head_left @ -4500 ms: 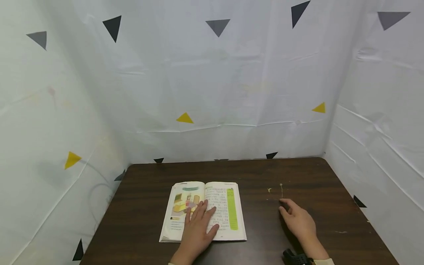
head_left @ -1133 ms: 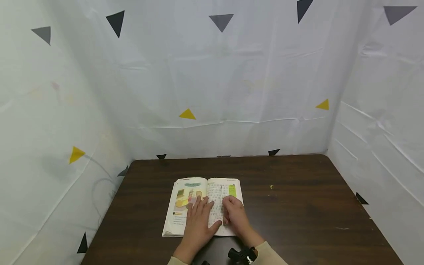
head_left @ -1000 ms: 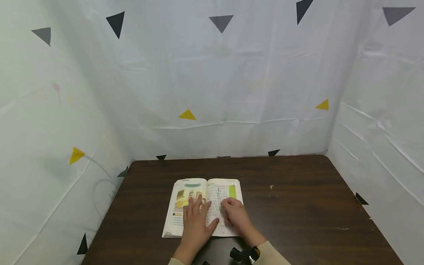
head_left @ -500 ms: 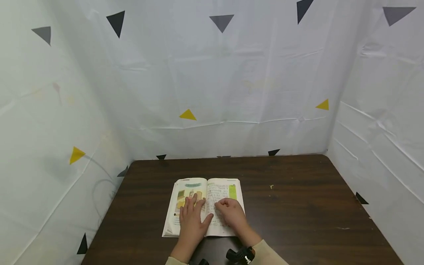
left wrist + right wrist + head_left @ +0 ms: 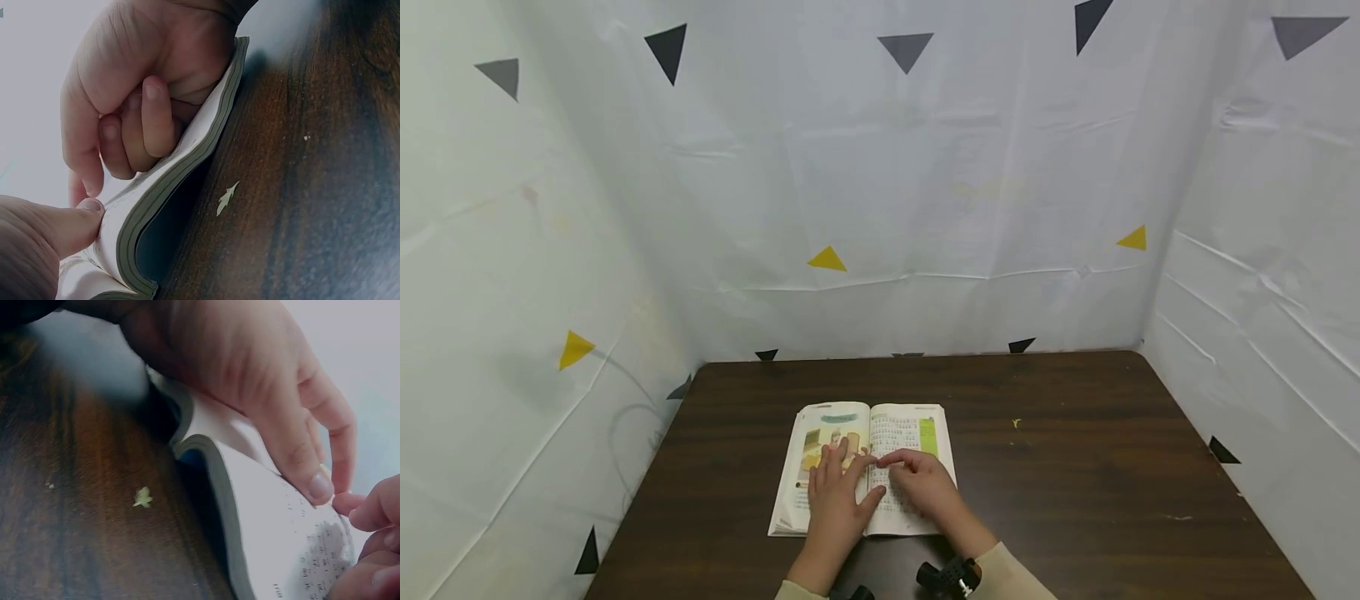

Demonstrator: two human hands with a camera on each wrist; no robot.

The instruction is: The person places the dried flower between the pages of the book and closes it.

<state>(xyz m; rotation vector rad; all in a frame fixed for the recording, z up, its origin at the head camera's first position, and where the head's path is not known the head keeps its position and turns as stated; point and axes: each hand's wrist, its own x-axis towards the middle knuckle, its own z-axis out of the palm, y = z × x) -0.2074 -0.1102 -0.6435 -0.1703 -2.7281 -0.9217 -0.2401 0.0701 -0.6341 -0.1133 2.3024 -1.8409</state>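
An open book lies on the table with text and a green strip on its right page. My left hand rests spread on the pages, mostly the left one. My right hand is over the right page, its index finger reaching toward the left index finger near the fold. In the left wrist view, the right hand's other fingers are curled, and its tips come close to the left thumb. The thin plant stem seen earlier is not visible now; whether it lies between the right fingertips cannot be made out.
A small yellow-green plant scrap lies on the dark wooden table right of the book. Pale specks and a light mark are on the tabletop too. White sheeting with triangles stands behind and at both sides.
My right hand came from the stem on the table to the book and carried it over the right page. Since then it shifted left toward the fold; the left hand slid slightly left.
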